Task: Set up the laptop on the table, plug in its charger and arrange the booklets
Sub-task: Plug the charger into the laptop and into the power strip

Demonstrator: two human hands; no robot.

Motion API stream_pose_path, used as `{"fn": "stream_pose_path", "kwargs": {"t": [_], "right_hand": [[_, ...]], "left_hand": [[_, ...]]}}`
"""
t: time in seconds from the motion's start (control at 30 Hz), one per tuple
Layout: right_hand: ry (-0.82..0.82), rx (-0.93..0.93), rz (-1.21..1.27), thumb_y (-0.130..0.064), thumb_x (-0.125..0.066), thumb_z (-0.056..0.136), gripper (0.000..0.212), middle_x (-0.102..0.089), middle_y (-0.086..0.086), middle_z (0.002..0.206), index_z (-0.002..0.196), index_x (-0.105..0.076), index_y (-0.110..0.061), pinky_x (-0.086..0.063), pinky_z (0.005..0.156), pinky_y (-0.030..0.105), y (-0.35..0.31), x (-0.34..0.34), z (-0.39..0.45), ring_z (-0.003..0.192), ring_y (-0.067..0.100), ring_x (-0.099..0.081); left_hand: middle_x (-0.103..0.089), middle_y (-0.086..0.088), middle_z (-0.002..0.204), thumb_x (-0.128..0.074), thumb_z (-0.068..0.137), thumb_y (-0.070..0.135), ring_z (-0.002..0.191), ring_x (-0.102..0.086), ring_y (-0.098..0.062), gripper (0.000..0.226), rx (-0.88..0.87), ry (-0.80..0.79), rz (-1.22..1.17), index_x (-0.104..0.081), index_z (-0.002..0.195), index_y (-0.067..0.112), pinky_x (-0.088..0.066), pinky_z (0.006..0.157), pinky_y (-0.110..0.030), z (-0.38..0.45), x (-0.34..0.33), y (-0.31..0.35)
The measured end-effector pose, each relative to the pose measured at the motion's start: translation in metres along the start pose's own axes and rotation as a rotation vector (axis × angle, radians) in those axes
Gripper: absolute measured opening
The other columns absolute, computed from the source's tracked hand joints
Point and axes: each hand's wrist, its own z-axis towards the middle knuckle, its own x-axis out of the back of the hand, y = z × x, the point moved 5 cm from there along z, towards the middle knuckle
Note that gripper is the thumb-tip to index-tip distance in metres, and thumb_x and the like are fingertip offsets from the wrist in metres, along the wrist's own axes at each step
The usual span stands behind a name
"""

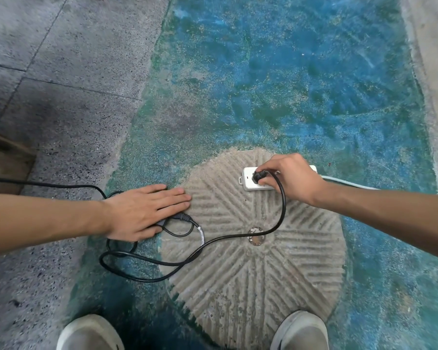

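Plug of the black charger cable sits pinched in the fingers of the right hand, pressed against the top of a white power strip that lies on a round grooved stone disc set in the floor. The right arm reaches in from the right, wrist bent down over the strip, thumb and first fingers closed around the plug body. From there the cable drops across the disc, passes its centre hole, and loops in loose coils on the blue-green painted floor. The left hand lies flat, palm down, fingers straight, together and released, holding nothing; it rests over part of the cable near a thicker connector, with the fingertips reaching the disc's edge. The left forearm stretches in level from the left. A white lead leaves the strip toward the right. Two pale shoes stand at the bottom.
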Motion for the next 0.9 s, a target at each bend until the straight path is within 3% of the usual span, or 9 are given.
{"fn": "stream_pose_path", "kwargs": {"t": [0.23,0.43,0.57,0.67,0.73,0.8,0.87,0.9], "right_hand": [[-0.036,-0.029,0.004,-0.023,-0.078,0.089,0.032,-0.074,0.005,0.104,0.12,-0.075,-0.014,-0.045,0.085,0.022,0.001,-0.003,-0.002,0.092,0.02,-0.067],[-0.156,-0.025,-0.048,-0.029,-0.074,0.092,0.032,-0.069,0.003,0.11,0.122,-0.072,-0.016,-0.054,0.092,0.039,0.001,-0.004,0.003,0.098,0.022,-0.065],[-0.186,-0.028,-0.072,-0.029,-0.075,0.091,0.036,-0.068,0.003,0.111,0.125,-0.07,-0.017,-0.055,0.09,0.041,0.004,-0.003,0.002,0.097,0.022,-0.066],[-0.225,-0.008,-0.102,-0.024,-0.076,0.09,0.047,-0.068,-0.002,0.12,0.136,-0.063,-0.024,-0.055,0.084,0.032,0.008,-0.002,0.001,0.095,0.012,-0.063],[-0.231,-0.022,-0.149,-0.012,-0.068,0.092,0.054,-0.064,-0.009,0.131,0.141,-0.057,-0.031,-0.051,0.07,0.018,0.012,0.005,0.0,0.09,0.001,-0.06],[-0.199,-0.07,-0.173,-0.009,-0.058,0.095,0.056,-0.06,-0.01,0.14,0.144,-0.053,-0.036,-0.05,0.064,0.017,0.01,0.02,-0.001,0.102,0.005,-0.064],[-0.132,-0.133,-0.151,-0.012,-0.049,0.101,0.054,-0.053,-0.006,0.15,0.148,-0.049,-0.038,-0.057,0.086,0.036,0.002,0.04,-0.004,0.131,0.021,-0.056],[-0.092,-0.176,-0.125,-0.016,-0.045,0.103,0.053,-0.049,-0.004,0.155,0.15,-0.046,-0.039,-0.052,0.099,0.044,-0.003,0.052,-0.007,0.14,0.024,-0.048]], "left_hand": [[0.037,0.007,0.161,-0.016,0.103,0.052,0.148,0.033,-0.007,0.074,-0.004,-0.03,0.007,0.033,0.152,0.026,0.012,0.124,-0.044,0.002,0.002,0.0],[0.035,0.008,0.162,-0.016,0.102,0.054,0.148,0.033,-0.006,0.075,-0.001,-0.066,0.004,0.034,0.151,0.027,0.01,0.126,-0.042,0.003,0.008,-0.001],[0.031,0.009,0.163,-0.019,0.101,0.058,0.149,0.03,-0.007,0.078,-0.006,-0.044,-0.008,0.031,0.153,0.028,0.012,0.125,-0.042,0.003,0.013,-0.004],[0.027,0.011,0.164,-0.018,0.099,0.063,0.15,0.027,-0.007,0.078,0.001,0.007,-0.04,0.026,0.155,0.03,0.015,0.122,-0.044,0.004,0.019,-0.005],[0.025,0.011,0.165,-0.014,0.099,0.065,0.151,0.026,-0.008,0.076,0.055,0.037,-0.065,0.024,0.156,0.032,0.013,0.123,-0.045,0.005,0.025,-0.006],[0.026,0.013,0.165,-0.01,0.098,0.066,0.151,0.028,-0.01,0.073,0.157,0.036,-0.108,0.024,0.155,0.037,0.009,0.126,-0.045,0.006,0.035,-0.007],[0.027,0.015,0.164,-0.012,0.097,0.068,0.15,0.03,-0.014,0.073,0.248,0.039,-0.172,0.026,0.153,0.042,0.007,0.126,-0.045,0.007,0.052,-0.008],[0.026,0.015,0.164,-0.013,0.096,0.069,0.15,0.029,-0.016,0.073,0.27,0.047,-0.182,0.026,0.152,0.043,0.009,0.126,-0.045,0.007,0.064,-0.008]]}}
